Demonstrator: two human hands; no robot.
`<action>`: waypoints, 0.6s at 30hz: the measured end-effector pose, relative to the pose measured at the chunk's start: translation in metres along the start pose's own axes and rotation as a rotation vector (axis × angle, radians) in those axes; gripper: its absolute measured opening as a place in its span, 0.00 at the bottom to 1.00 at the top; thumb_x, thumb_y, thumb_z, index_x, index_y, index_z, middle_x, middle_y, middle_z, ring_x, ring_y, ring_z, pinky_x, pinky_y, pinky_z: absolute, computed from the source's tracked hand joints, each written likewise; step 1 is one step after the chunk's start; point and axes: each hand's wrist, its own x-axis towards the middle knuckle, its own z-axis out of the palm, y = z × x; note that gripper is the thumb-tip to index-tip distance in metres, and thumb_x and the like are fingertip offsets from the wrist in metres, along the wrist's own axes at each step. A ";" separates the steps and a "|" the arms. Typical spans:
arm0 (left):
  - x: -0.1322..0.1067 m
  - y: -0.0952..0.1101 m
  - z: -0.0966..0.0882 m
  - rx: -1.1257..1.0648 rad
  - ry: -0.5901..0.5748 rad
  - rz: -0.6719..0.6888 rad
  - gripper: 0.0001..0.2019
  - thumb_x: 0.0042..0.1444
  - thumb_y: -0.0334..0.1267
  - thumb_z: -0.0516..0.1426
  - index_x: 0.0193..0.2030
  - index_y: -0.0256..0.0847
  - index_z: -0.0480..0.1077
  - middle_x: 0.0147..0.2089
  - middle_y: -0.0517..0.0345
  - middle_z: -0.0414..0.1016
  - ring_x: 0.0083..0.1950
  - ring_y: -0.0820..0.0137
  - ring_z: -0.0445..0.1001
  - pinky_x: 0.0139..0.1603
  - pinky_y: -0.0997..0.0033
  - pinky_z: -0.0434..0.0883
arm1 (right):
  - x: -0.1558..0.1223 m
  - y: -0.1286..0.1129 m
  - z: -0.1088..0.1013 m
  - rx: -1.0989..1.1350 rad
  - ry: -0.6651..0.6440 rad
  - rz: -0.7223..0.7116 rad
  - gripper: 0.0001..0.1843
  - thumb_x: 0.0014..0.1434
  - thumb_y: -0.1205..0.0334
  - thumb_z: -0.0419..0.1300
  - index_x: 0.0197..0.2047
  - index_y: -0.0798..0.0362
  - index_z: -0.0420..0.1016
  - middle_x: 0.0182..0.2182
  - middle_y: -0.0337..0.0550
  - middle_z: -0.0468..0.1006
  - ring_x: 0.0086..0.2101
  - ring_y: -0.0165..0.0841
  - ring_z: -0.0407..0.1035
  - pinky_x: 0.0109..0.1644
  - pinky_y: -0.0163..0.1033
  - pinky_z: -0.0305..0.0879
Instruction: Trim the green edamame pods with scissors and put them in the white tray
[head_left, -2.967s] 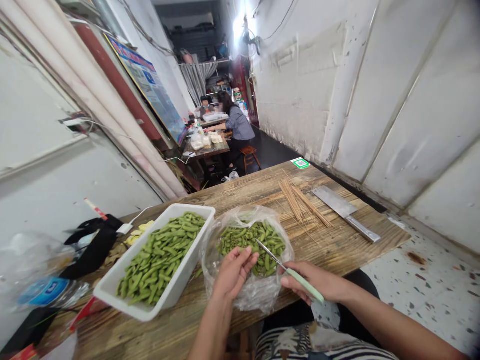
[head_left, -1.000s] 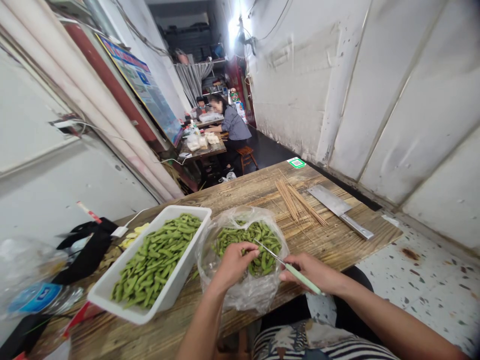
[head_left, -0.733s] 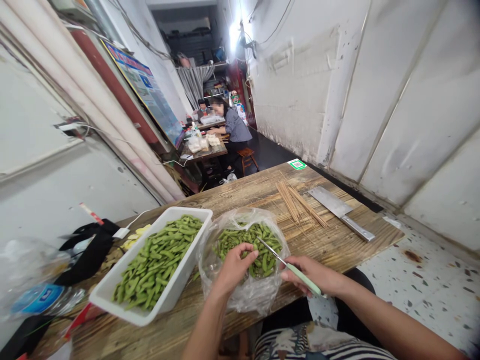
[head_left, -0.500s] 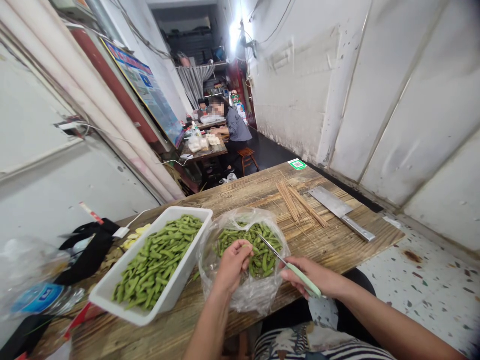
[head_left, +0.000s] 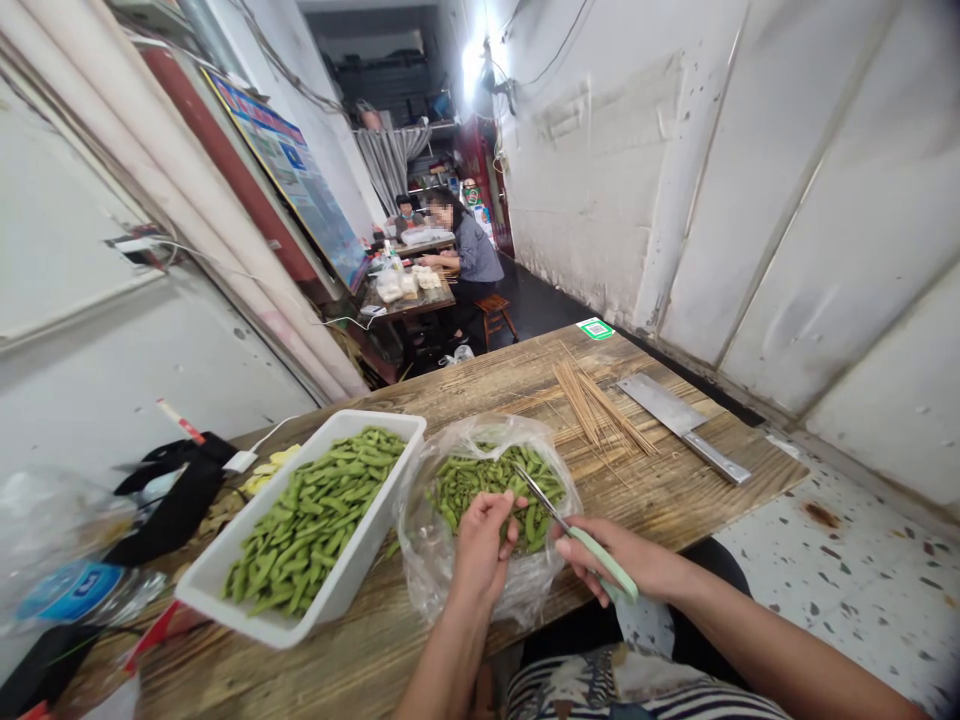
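Observation:
A clear plastic bag (head_left: 435, 560) of green bean pods (head_left: 469, 480) lies open on the wooden table (head_left: 675, 490) in front of me. My left hand (head_left: 484, 545) rests at the bag's near rim, fingers curled and pinching a pod. My right hand (head_left: 622, 560) grips scissors with pale green handles (head_left: 592, 550); their blades point up and left over the pods, close to my left fingers. A white rectangular tub (head_left: 330, 590) full of pods stands just left of the bag.
A bundle of bamboo skewers (head_left: 596, 405) and a steel cleaver (head_left: 679, 412) lie at the table's far right. A black bag (head_left: 176, 500), a water bottle (head_left: 71, 590) and crumpled plastic sit at the left. Far back, people sit at another table (head_left: 409, 295).
My left hand has drawn back from the middle of the pods to the bag's near rim with a pod pinched. The scissors have shifted slightly left toward it.

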 end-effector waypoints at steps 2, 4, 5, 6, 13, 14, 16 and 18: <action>-0.002 -0.002 0.002 -0.004 0.019 0.011 0.17 0.42 0.43 0.64 0.27 0.37 0.60 0.30 0.59 0.74 0.16 0.85 0.59 0.12 0.84 0.46 | 0.001 0.002 0.000 -0.002 0.006 -0.004 0.26 0.54 0.40 0.55 0.43 0.54 0.64 0.19 0.29 0.62 0.15 0.22 0.58 0.16 0.26 0.60; -0.004 -0.003 0.003 -0.011 0.037 0.021 0.18 0.42 0.44 0.64 0.27 0.38 0.59 0.29 0.60 0.74 0.16 0.84 0.59 0.12 0.84 0.46 | 0.001 0.003 0.000 0.002 0.007 -0.009 0.26 0.54 0.40 0.55 0.44 0.54 0.64 0.20 0.29 0.62 0.16 0.22 0.58 0.17 0.26 0.60; -0.004 -0.004 0.004 -0.014 0.044 0.026 0.18 0.41 0.45 0.64 0.27 0.38 0.59 0.29 0.60 0.74 0.16 0.84 0.59 0.13 0.84 0.47 | 0.002 0.003 0.000 0.002 0.003 -0.011 0.26 0.54 0.41 0.55 0.44 0.54 0.64 0.20 0.29 0.62 0.16 0.22 0.58 0.17 0.26 0.60; -0.004 -0.005 0.004 -0.015 0.048 0.032 0.19 0.41 0.46 0.64 0.27 0.38 0.59 0.29 0.60 0.74 0.17 0.84 0.59 0.13 0.83 0.47 | 0.001 0.003 0.001 0.000 -0.003 -0.011 0.25 0.54 0.41 0.55 0.43 0.54 0.64 0.20 0.29 0.62 0.16 0.22 0.59 0.17 0.26 0.60; -0.007 -0.013 0.006 -0.004 0.039 0.038 0.19 0.42 0.46 0.64 0.27 0.38 0.59 0.29 0.60 0.74 0.17 0.83 0.59 0.13 0.82 0.48 | 0.001 -0.001 0.002 -0.072 0.022 -0.006 0.22 0.55 0.42 0.55 0.36 0.55 0.64 0.14 0.27 0.60 0.12 0.21 0.55 0.13 0.25 0.54; -0.008 -0.014 0.006 -0.002 0.040 0.031 0.19 0.42 0.46 0.64 0.26 0.38 0.58 0.29 0.60 0.74 0.17 0.83 0.60 0.14 0.82 0.48 | 0.001 -0.001 0.002 -0.069 0.028 0.006 0.22 0.54 0.42 0.55 0.34 0.55 0.64 0.14 0.27 0.60 0.12 0.21 0.55 0.12 0.25 0.53; -0.011 -0.016 0.005 0.010 0.039 0.018 0.19 0.42 0.47 0.63 0.26 0.39 0.58 0.29 0.59 0.73 0.17 0.83 0.60 0.14 0.82 0.48 | 0.002 0.000 0.003 -0.048 0.034 0.030 0.22 0.53 0.41 0.56 0.31 0.54 0.63 0.13 0.27 0.59 0.11 0.21 0.53 0.11 0.26 0.52; -0.013 -0.010 0.000 0.048 0.055 0.045 0.18 0.43 0.47 0.62 0.28 0.39 0.59 0.29 0.59 0.73 0.17 0.82 0.59 0.14 0.82 0.47 | 0.003 0.003 0.002 -0.050 0.032 0.028 0.22 0.52 0.42 0.57 0.32 0.55 0.63 0.13 0.26 0.58 0.11 0.20 0.52 0.11 0.25 0.51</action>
